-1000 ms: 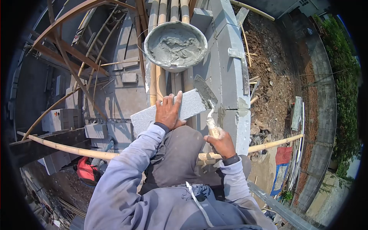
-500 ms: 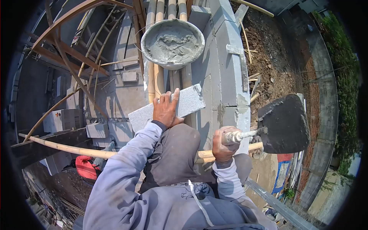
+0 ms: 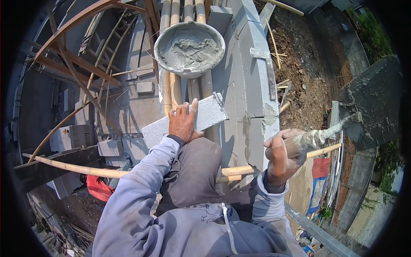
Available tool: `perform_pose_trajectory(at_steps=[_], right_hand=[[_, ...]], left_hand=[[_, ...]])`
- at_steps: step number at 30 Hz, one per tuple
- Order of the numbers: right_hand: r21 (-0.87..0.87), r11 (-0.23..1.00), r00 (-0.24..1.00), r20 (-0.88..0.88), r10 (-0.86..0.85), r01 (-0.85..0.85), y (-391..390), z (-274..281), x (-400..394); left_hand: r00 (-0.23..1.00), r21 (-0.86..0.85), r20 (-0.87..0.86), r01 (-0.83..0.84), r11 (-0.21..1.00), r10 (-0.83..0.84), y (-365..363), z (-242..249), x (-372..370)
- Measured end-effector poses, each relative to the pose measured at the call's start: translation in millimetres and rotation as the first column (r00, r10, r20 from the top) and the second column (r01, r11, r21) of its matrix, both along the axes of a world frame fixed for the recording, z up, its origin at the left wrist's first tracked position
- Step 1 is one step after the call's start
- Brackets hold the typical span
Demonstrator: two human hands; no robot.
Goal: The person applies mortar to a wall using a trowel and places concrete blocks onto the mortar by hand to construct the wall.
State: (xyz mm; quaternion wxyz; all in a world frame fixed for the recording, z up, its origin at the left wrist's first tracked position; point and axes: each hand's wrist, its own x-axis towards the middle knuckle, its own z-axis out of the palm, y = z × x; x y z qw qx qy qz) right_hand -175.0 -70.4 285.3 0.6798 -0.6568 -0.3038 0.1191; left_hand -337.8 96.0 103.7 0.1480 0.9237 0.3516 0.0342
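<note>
My left hand (image 3: 181, 125) grips a pale, rough-faced block (image 3: 207, 112), which lies tilted in front of my bent knee. A small lump of mortar clings to the block's upper right corner. Out to the right, my right hand (image 3: 284, 155) is wrapped round the mortar-crusted handle of a trowel (image 3: 371, 100). The wide, dark blade points away to the right, past the wall's edge. Ahead of the block, a bucket (image 3: 188, 73) of wet grey mortar (image 3: 190, 49) rests on bamboo poles.
A wall of grey blocks (image 3: 253, 85) runs forward beside my knee, with a metal tool (image 3: 271, 77) on its top. A bamboo pole (image 3: 77, 166) crosses at knee level. Brown timber framing (image 3: 77, 55) stands left. Below on the left is a person in red (image 3: 99, 187).
My right hand has swung the trowel outward to the right and closer to the camera. My left hand and the block have hardly moved.
</note>
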Motion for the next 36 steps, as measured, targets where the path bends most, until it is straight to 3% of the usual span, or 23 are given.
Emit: perform_pose_trajectory(at_steps=[1, 2, 3, 4, 5, 6, 9, 11, 13, 15, 17, 19, 20, 21, 22, 23, 24, 25, 26, 28, 30, 33, 36], right_hand=[[0.269, 0.963, 0.996, 0.087, -0.021, -0.004, 6.3, 1.7, -2.8], [0.424, 0.906, 0.992, 0.109, -0.057, 0.006, 3.0, -34.6, -4.6], [0.272, 0.960, 0.982, 0.155, -0.105, 0.060, 6.5, -58.7, -17.9], [-0.332, 0.939, 0.965, 0.262, -0.002, 0.093, -16.1, -111.1, -31.4], [-0.758, 0.649, 0.968, 0.110, 0.224, -0.064, -37.2, -194.5, -38.8], [-0.647, 0.750, 0.937, 0.159, 0.310, -0.138, -56.2, -242.7, -42.2], [-0.758, 0.615, 0.970, -0.096, 0.223, -0.216, -30.1, -171.6, -34.2], [-0.690, 0.691, 0.969, -0.059, 0.242, -0.215, -25.2, -153.5, -15.7], [-0.614, 0.770, 0.975, -0.001, 0.220, -0.174, -20.9, -92.9, -3.3], [-0.500, 0.865, 0.997, -0.079, 0.008, -0.046, -6.7, -27.1, 2.2], [-0.234, 0.962, 0.986, 0.115, -0.120, 0.145, -10.5, -17.7, -0.5], [0.032, 0.988, 0.982, 0.114, -0.153, 0.150, -8.1, -41.9, -18.4], [-0.039, 0.986, 0.971, 0.182, -0.154, 0.164, -14.8, -88.5, -29.9], [-0.441, 0.885, 0.978, 0.201, -0.061, 0.146, -38.2, -154.9, -50.4], [-0.754, 0.639, 0.839, 0.438, 0.323, 0.148, -64.4, -236.1, -55.1], [-0.807, 0.590, 0.901, 0.280, 0.331, 0.034, -69.1, -242.7, -60.2], [-0.825, 0.559, 0.933, 0.130, 0.335, -0.085, -57.8, -249.8, -55.0], [-0.791, 0.596, 0.841, 0.225, 0.492, -0.138, -43.9, -212.3, -49.3], [-0.783, 0.611, 0.828, 0.260, 0.497, -0.120, -50.9, -218.4, -47.4], [-0.739, 0.655, 0.910, 0.151, 0.386, -0.155, -43.3, -203.7, -27.8], [-0.630, 0.738, 0.963, -0.248, 0.103, -0.242, -26.7, -130.7, -33.7], [-0.453, 0.885, 0.992, -0.004, 0.122, -0.111, -10.6, -82.9, -17.5], [-0.297, 0.951, 0.981, 0.191, -0.027, 0.084, -2.0, -55.9, -1.9]], left_hand=[[1.000, -0.004, 0.003, -0.001, 1.000, 0.001, -1.4, 0.1, 0.0], [1.000, -0.003, 0.010, -0.005, 1.000, 0.005, 0.5, 0.8, 0.7], [1.000, -0.006, 0.006, -0.010, 1.000, 0.010, 3.6, 1.2, 0.8], [1.000, -0.015, 0.001, -0.012, 1.000, 0.012, 2.8, 0.8, 0.5], [1.000, -0.026, -0.006, -0.006, 1.000, 0.006, 0.7, 1.0, -0.1], [1.000, -0.034, -0.020, -0.004, 0.999, 0.003, -4.4, 2.1, -1.2], [0.999, -0.012, -0.045, 0.007, 1.000, -0.007, -10.2, 0.9, -7.0], [1.000, 0.030, 0.006, -0.004, 1.000, 0.004, 0.8, -2.5, -0.1], [1.000, 0.035, 0.006, 0.002, 0.999, -0.003, 0.8, -3.1, -1.7], [1.000, 0.044, 0.005, 0.004, 0.999, -0.005, 1.9, -4.2, -0.6], [1.000, 0.032, 0.008, 0.002, 0.999, -0.003, 0.6, -2.8, -1.3], [1.000, 0.032, 0.009, 0.002, 0.999, -0.002, 2.4, -2.8, 0.1], [1.000, 0.035, 0.006, 0.002, 0.999, -0.002, 2.2, -3.8, -0.3], [1.000, 0.038, 0.004, 0.000, 0.999, 0.000, 1.0, -4.8, -0.3], [1.000, 0.031, 0.002, 0.001, 1.000, -0.001, -2.0, -4.8, -2.0], [1.000, 0.026, 0.000, 0.003, 1.000, -0.003, -6.3, -5.1, -4.1], [1.000, 0.044, 0.008, -0.006, 0.999, 0.006, 1.8, -5.2, 0.0], [1.000, 0.087, 0.025, -0.012, 0.996, 0.009, 20.5, -2.4, 6.0], [1.000, 0.066, 0.017, 0.001, 0.998, -0.002, 13.0, -2.0, 1.7], [0.999, 0.050, 0.045, -0.003, 0.999, 0.001, 0.7, -1.2, -0.5], [1.000, 0.039, 0.030, -0.005, 0.999, 0.004, -0.7, 0.5, -0.5], [1.000, 0.042, 0.014, 0.004, 0.999, -0.004, 1.9, -2.9, -0.4], [1.000, 0.019, 0.001, 0.006, 1.000, -0.006, 3.4, -3.0, 0.3]])
